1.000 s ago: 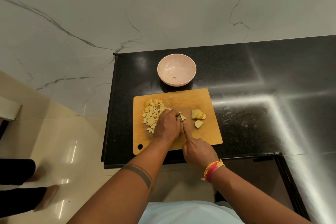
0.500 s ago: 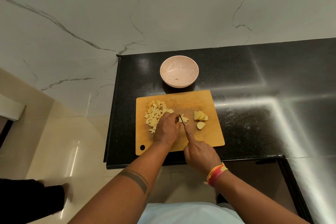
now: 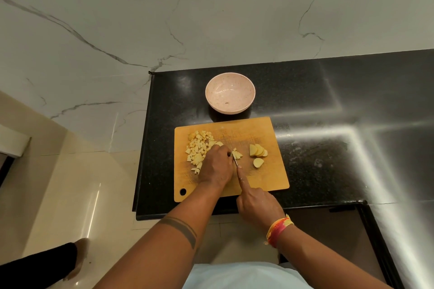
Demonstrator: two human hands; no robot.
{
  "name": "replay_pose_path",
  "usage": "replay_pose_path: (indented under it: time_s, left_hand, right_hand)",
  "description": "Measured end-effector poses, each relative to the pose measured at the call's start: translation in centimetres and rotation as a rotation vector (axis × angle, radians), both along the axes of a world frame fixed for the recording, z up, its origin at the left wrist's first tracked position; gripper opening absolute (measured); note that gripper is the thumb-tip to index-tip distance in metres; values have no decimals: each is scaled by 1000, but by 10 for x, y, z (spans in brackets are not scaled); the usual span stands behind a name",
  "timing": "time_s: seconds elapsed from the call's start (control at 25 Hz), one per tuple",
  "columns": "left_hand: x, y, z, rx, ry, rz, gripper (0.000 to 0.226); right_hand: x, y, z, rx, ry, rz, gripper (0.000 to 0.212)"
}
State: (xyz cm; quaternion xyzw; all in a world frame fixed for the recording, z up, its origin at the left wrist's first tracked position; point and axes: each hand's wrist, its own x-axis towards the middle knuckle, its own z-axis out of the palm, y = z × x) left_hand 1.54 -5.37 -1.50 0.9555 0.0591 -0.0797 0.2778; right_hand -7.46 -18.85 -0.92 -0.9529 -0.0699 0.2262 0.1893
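A wooden cutting board [image 3: 270, 178] lies on the black counter. A pile of small pale potato cubes [image 3: 197, 148] covers its left part. Several potato slices [image 3: 257, 150] and one half-round piece [image 3: 258, 162] lie on its right part. My left hand [image 3: 217, 165] sits curled over the potato piece [image 3: 237, 154] being cut, holding it down. My right hand [image 3: 257, 204] grips a knife [image 3: 235, 161], index finger stretched along the blade's back. Only a short bit of blade shows between the hands; the handle is hidden in my fist.
An empty pink bowl [image 3: 230, 96] stands on the black counter [image 3: 328, 136] just behind the board. A marble wall rises behind the counter. The counter's left edge drops to a tiled floor, where another person's leg and foot [image 3: 70, 258] stand at lower left.
The hands and knife stay at the same spot on the board, with the blade working the piece under my left fingers. The other person's foot has stepped to the right.
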Motion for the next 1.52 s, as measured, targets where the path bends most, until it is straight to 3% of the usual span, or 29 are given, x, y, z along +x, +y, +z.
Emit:
replay_pose_path:
  time_s: [0.28, 0.44, 0.76, 0.92, 1.24, 1.36, 1.52]
  left_hand:
    - [-4, 0, 0, 24, -34, -15, 20]
    - [-13, 3, -6, 130, -117, -133, 30]
    - [-1, 26, -3, 242, -148, -66, 22]
    - [4, 28, 3, 205, -164, -14, 19]
    - [18, -27, 7, -137, -18, -236, 37]
    - [23, -39, 2, -138, 36, -277, 45]
    - [27, -38, -1, -132, 34, -273, 34]
  right_hand:
    - [-17, -17, 1, 74, -32, -79, 89]
    - [-4, -4, -4, 95, -7, -168, 86]
    - [21, 37, 5, 134, -30, -74, 77]
    - [26, 31, 15, 167, -67, -108, 77]
    - [15, -23, 19, 167, -73, -345, 79]
    - [14, -32, 15, 157, -74, -351, 79]
    - [15, -35, 13, 172, -65, -351, 79]
